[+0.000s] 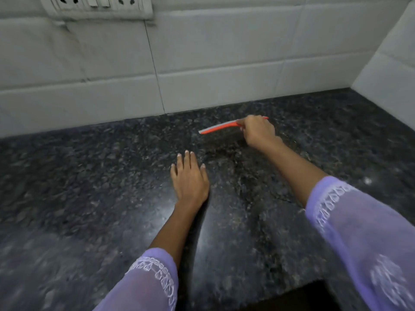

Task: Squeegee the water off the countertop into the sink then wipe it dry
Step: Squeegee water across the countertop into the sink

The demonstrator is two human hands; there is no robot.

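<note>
While left hand lies flat on speckled countertop, right hand grips orange squeegee.

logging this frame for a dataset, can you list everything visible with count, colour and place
orange plastic squeegee with pale blade: one, orange, far part of the counter, held in the right hand
dark speckled granite countertop: one, black-grey, fills the lower frame
white tiled wall: two faces, white, behind and to the right, meeting in a corner
white socket and switch panel: one, white, wall top left
lilac embroidered sleeves: two, lilac, bottom
left hand: one, flat on the counter, centre
right hand: one, gripping the squeegee
</note>
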